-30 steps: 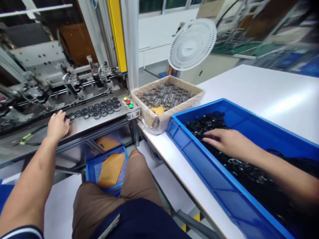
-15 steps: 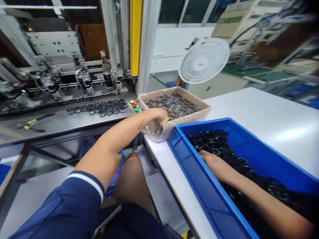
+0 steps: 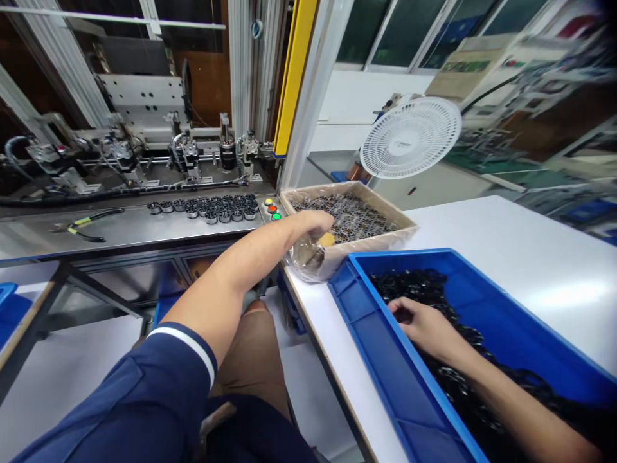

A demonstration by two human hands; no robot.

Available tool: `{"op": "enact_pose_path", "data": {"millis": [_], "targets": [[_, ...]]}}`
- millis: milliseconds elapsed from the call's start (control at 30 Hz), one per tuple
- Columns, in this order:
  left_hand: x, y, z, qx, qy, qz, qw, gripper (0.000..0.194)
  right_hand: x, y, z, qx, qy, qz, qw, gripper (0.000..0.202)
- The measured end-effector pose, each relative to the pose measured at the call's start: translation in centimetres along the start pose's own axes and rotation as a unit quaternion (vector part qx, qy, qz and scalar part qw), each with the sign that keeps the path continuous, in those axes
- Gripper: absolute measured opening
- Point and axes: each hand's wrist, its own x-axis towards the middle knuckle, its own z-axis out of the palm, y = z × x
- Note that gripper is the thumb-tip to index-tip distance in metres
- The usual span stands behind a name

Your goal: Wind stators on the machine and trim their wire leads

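Observation:
My left hand point(image 3: 320, 222) reaches across to a plastic-lined carton point(image 3: 354, 246) and bends down over its near edge. A yellow patch point(image 3: 327, 240) shows just below it. Most of the left fingers are hidden, so their grip does not show. Rows of small metal parts point(image 3: 361, 215) lie inside the carton. In the blue bin point(image 3: 491, 283), my right hand point(image 3: 424, 325) is among loose, shiny black parts point(image 3: 409, 283), some ring-shaped. Its thumb and fingers curl together near the bin's left wall; what lies between them is dark and unclear.
Several round black-and-silver parts point(image 3: 222, 209) stand on the machine's metal ledge, with yellow-and-black pliers point(image 3: 89, 224) farther left. Coloured push buttons point(image 3: 272, 209) sit beside the carton. A white fan point(image 3: 409, 138) rises behind the white table point(image 3: 520, 238).
The view has swung slightly left and up. My right hand has lifted a little out of the black parts, showing more of its curled fingers. My left hand stays at the carton's edge.

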Motion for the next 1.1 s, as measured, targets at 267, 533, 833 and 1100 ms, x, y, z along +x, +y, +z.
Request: {"op": "enact_pose_path", "data": {"millis": [267,533,833,1100], "targets": [[-2.4,-0.9,-2.3,-0.173,0.115,-0.046,0.977,0.031,0.1,-0.4,-0.1,-0.060,0.083,-0.017,0.995,0.031],[-12.9,1.7,4.3,-0.514,0.310,-0.011,0.800,0.036,-0.6,-3.1,-0.6,-0.056,0.258,-0.050,0.963,0.040],[-19.2,7.7,6.9,-0.707,0.223,0.057,0.669,0.046,-5.3,-13.6,1.1,-0.012,0.343,-0.359,0.868,0.033],[-20.0,10.6,7.3,-0.711,0.184,0.103,0.670,0.041,-6.4,-13.3,1.8,-0.013,0.342,-0.402,0.849,0.036]]}}
